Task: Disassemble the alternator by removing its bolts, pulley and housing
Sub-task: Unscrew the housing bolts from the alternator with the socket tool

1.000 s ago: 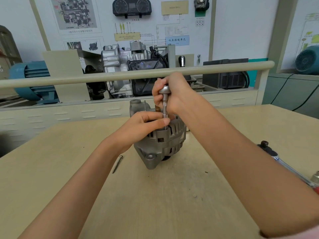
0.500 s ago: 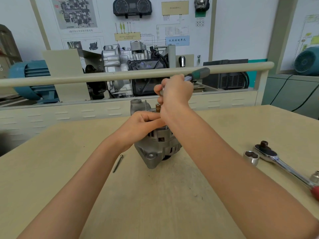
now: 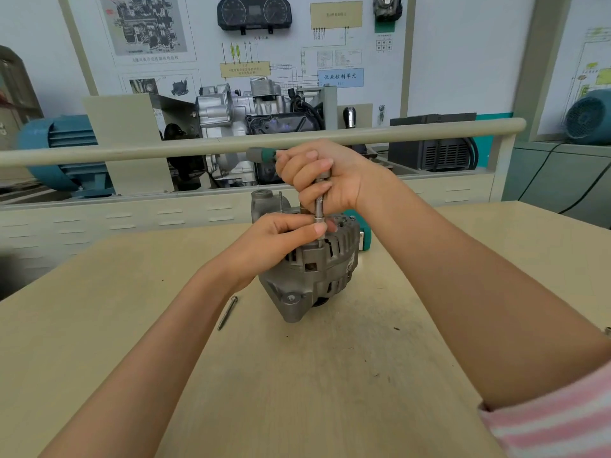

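A grey alternator [image 3: 314, 272] stands on the wooden table [image 3: 297, 375], finned housing up. My right hand [image 3: 325, 175] grips a ratchet wrench [image 3: 319, 206] above it; the steel extension runs straight down to the top of the housing and the green-tipped handle [image 3: 263, 154] sticks out to the left. My left hand [image 3: 281, 238] rests on the alternator's top, thumb and fingers pinching the lower end of the extension where it meets the housing. The bolt under the socket is hidden.
One loose long bolt [image 3: 227, 313] lies on the table left of the alternator. A green object [image 3: 363, 238] sits behind the alternator on the right. A beige rail [image 3: 132, 150] crosses behind the table, with an engine display [image 3: 251, 120] beyond it.
The wrench handle has swung from pointing right to pointing left in my right hand. The view has shifted, so the second ratchet and socket on the right are out of sight.
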The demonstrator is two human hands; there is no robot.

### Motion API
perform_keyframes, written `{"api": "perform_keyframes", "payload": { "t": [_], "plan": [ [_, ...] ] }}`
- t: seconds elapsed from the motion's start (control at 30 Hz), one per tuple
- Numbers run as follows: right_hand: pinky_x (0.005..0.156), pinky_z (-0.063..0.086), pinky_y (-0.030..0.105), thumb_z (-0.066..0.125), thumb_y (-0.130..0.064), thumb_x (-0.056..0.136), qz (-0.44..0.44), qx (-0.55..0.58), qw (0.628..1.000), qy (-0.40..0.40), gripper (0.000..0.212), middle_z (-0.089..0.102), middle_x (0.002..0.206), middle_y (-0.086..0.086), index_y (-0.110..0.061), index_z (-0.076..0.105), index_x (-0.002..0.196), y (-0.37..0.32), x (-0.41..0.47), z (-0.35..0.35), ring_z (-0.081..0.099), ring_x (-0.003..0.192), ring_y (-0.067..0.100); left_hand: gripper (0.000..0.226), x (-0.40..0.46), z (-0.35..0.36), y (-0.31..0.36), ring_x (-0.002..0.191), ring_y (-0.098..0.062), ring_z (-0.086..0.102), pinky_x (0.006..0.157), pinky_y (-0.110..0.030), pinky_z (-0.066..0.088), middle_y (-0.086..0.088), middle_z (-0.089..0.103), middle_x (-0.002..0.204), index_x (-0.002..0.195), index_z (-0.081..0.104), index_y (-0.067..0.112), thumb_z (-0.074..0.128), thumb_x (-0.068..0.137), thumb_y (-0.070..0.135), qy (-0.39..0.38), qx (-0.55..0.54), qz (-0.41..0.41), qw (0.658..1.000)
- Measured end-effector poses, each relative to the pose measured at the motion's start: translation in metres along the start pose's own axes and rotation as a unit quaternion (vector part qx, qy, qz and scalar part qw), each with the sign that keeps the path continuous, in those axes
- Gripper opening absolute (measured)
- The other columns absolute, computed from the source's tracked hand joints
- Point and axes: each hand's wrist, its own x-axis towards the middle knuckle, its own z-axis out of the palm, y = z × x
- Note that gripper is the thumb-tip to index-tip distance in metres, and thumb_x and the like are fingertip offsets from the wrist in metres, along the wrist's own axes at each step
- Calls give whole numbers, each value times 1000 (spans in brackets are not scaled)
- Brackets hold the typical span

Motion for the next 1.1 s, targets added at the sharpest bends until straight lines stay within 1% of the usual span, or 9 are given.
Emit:
{"api": "perform_keyframes", "payload": {
  "t": [0.13, 0.3, 0.4, 0.53, 0.7, 0.83, 0.97, 1.03, 1.1],
  "plan": [
    [28, 13, 10, 31, -9, 96, -127, 64, 982, 121, 31, 37, 36, -10, -16, 41, 67, 11, -1, 5, 34, 24, 1, 25, 1, 1, -2, 103, 0, 65, 92, -15, 49, 15, 73, 103, 96, 74, 29, 60, 80, 40, 9, -3, 15, 1000],
    [28, 20, 13, 25, -5, 98, -405, 84, 836, 360, 25, 43, 55, 1, -9, 40, 79, 33, 12, 21, 38, 25, 4, 31, 0, 1, -3, 90, -3, 70, 82, -15, 53, 14, 75, 89, 78, 77, 41, 57, 93, 23, 6, -4, 19, 1000],
    [28, 17, 13, 25, -4, 95, -353, 41, 874, 332, 28, 42, 52, -2, -11, 39, 71, 32, 11, 24, 36, 26, 4, 30, -1, 0, -2, 89, -4, 70, 78, -13, 52, 12, 75, 90, 79, 77, 39, 57, 93, 22, 8, -14, 14, 1000],
    [27, 10, 13, 27, -6, 95, -175, 24, 970, 168, 33, 35, 37, -10, -17, 38, 66, 14, 4, 10, 33, 26, 0, 16, -1, 0, -1, 94, 2, 67, 76, -7, 47, 16, 74, 98, 96, 72, 34, 57, 92, 30, 3, -20, 5, 1000],
    [31, 10, 10, 33, -16, 98, -43, 33, 998, 10, 26, 37, 35, -8, -16, 43, 74, 5, -2, -2, 36, 24, 3, 23, 0, 0, 0, 97, 2, 66, 78, -7, 47, 15, 74, 101, 100, 72, 32, 57, 84, 39, -2, -17, 2, 1000],
    [27, 12, 11, 30, -10, 97, -133, 67, 983, 111, 29, 37, 37, -9, -15, 42, 71, 14, -1, 6, 35, 26, 1, 17, 0, 2, -2, 93, 4, 66, 75, -6, 46, 17, 74, 96, 92, 74, 30, 60, 83, 35, 13, -29, 25, 999],
    [27, 19, 15, 26, -8, 98, -376, 84, 853, 351, 23, 45, 55, 1, -7, 43, 82, 31, 13, 18, 38, 26, 4, 24, -1, 2, -2, 89, -2, 69, 76, -10, 50, 15, 74, 91, 80, 78, 38, 58, 89, 29, 11, -28, 34, 999],
    [27, 19, 14, 25, -7, 98, -367, 65, 854, 364, 21, 44, 56, 3, -6, 44, 89, 30, 15, 21, 38, 25, 4, 24, -1, 2, -2, 91, -6, 70, 78, -13, 52, 9, 75, 93, 82, 78, 36, 57, 91, 27, 15, -33, 27, 999],
    [28, 15, 13, 22, -1, 90, -301, 42, 897, 322, 24, 41, 46, 0, -8, 43, 83, 26, 10, 19, 35, 25, 4, 23, -1, 2, -3, 91, -4, 70, 75, -10, 50, 9, 75, 94, 89, 76, 32, 56, 93, 24, 16, -38, 22, 999]
  ]
}}
